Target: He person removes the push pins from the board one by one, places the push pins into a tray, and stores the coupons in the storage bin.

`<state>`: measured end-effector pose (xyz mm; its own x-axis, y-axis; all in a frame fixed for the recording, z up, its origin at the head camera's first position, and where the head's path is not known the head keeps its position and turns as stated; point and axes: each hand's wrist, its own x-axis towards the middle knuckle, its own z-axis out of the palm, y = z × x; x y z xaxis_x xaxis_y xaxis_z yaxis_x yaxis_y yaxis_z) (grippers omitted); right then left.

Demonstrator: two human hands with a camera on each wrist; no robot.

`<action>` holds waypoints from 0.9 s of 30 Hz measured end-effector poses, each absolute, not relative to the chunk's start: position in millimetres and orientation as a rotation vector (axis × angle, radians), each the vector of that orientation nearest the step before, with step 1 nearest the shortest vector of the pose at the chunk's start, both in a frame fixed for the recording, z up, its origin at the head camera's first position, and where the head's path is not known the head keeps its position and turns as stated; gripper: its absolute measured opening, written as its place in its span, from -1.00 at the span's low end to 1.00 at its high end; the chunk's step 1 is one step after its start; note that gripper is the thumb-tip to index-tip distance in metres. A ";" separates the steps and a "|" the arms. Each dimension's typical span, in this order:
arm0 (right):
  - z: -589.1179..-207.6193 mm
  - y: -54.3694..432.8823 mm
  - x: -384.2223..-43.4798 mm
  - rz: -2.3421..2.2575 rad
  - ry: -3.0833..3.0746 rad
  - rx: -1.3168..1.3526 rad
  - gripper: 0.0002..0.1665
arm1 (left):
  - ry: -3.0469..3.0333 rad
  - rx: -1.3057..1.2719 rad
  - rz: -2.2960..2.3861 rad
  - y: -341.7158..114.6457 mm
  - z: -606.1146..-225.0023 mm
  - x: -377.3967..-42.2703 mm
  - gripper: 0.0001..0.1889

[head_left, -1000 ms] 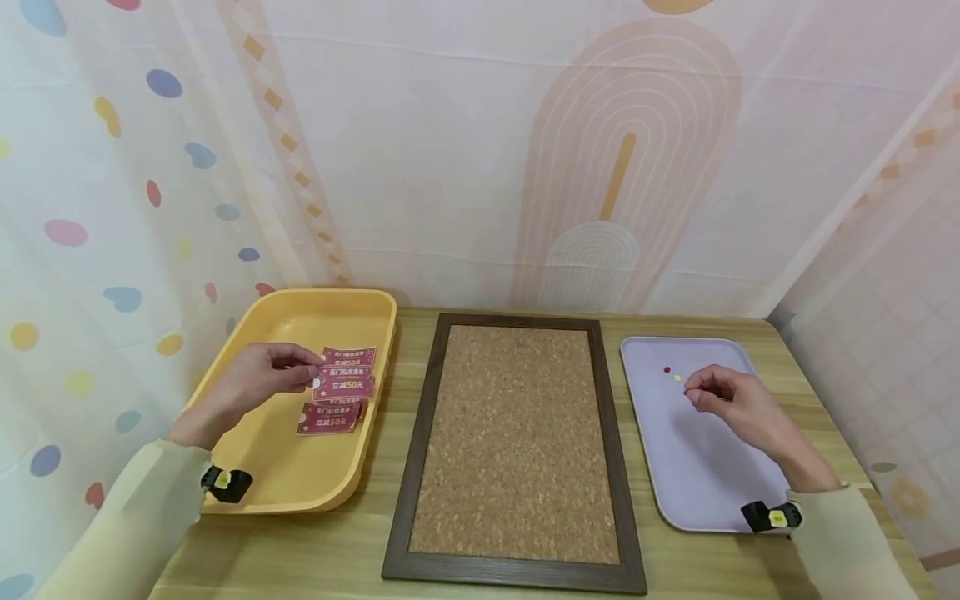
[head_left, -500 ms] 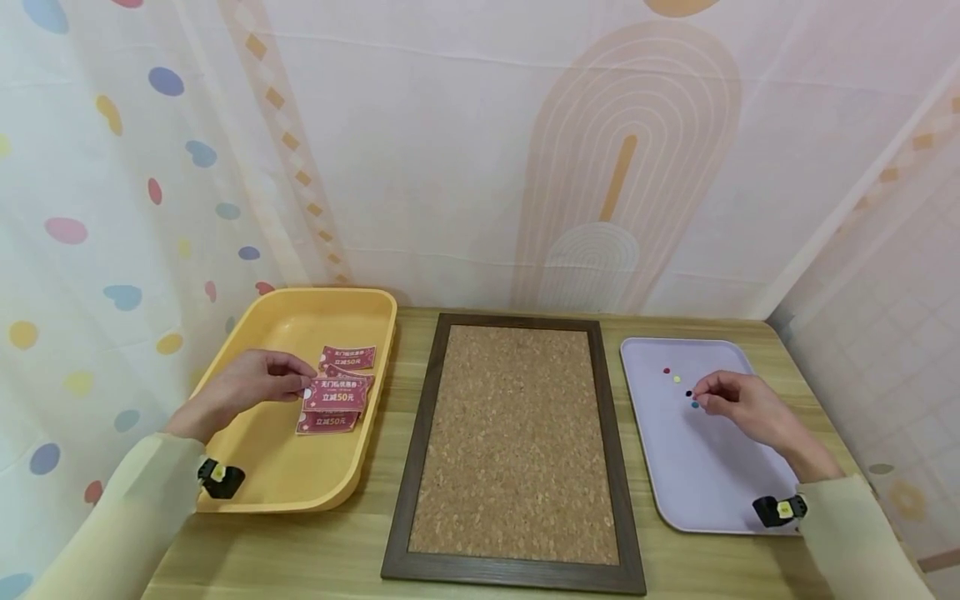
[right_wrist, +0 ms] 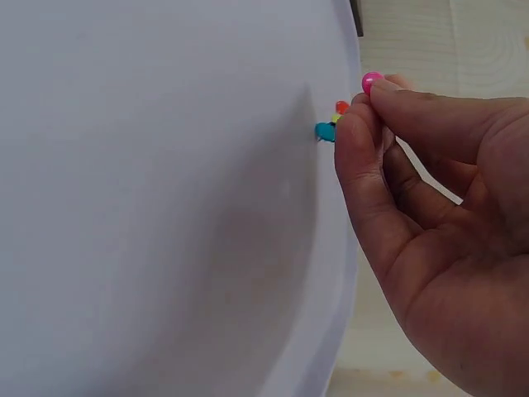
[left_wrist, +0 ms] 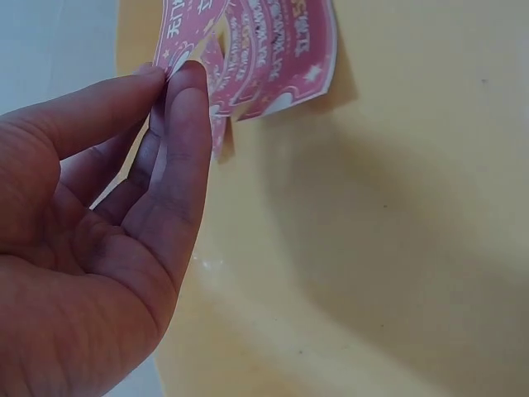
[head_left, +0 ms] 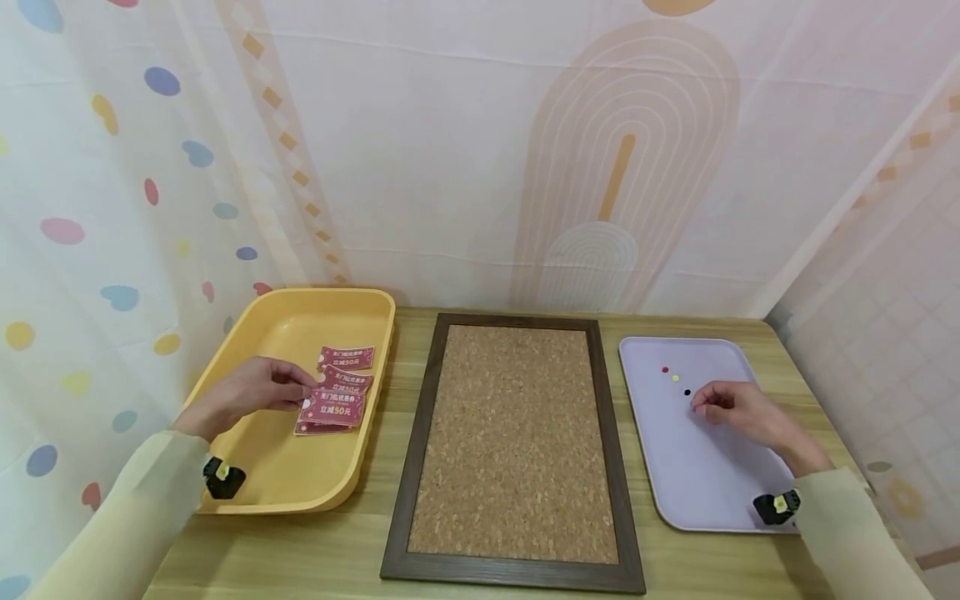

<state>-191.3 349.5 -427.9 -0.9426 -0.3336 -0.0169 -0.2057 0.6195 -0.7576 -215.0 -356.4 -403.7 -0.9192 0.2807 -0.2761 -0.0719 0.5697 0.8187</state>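
In the yellow tray [head_left: 258, 483] on the left, my left hand [head_left: 251, 392] pinches the left edge of a pink-red coupon [head_left: 333, 408] between thumb and fingers. Several similar coupons [head_left: 347, 357] lie beneath and behind it. My right hand [head_left: 746, 414] is over the lilac tray [head_left: 697, 508]. Its thumb and fingertips pinch a push pin with a round pink head [right_wrist: 372, 83], seen best in the right wrist view. Close by in that tray are a red pin [head_left: 665, 369], a yellow pin [head_left: 676, 377], a black pin [head_left: 687, 392] and a teal pin [right_wrist: 326, 131].
Between the two trays lies a cork board [head_left: 517, 442] in a dark wooden frame [head_left: 513, 570]. Everything stands on a wood-grain table [head_left: 322, 554]. Patterned curtains [head_left: 420, 167] hang behind and along both sides.
My left hand lifted its coupon off the others, drew it toward me and lowered it over the nearer ones. The right hand drew slightly nearer to me, keeping its pinch.
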 end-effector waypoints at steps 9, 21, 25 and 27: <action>-437.1 353.5 -190.1 -1.155 2.687 -0.409 -0.94 | 2.418 0.131 1.254 -353.0 -411.9 -214.4 -0.77; -438.7 352.0 -190.7 -1.159 2.681 -0.439 -0.95 | 2.470 0.089 1.161 -361.6 -413.2 -215.0 -0.78; -439.2 353.3 -191.4 -1.139 2.681 -0.435 -0.94 | 2.478 0.085 1.150 -363.5 -412.0 -213.3 -0.75; -439.1 353.6 -191.3 -1.130 2.681 -0.434 -0.94 | 2.496 0.096 1.125 -365.1 -410.6 -212.4 -0.73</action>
<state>-191.3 353.6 -439.1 -0.9371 -0.3422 -0.0687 -0.1897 0.6647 -0.7226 -212.4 -365.1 -410.6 -0.9180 0.2217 -0.3288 -0.0995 0.6737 0.7322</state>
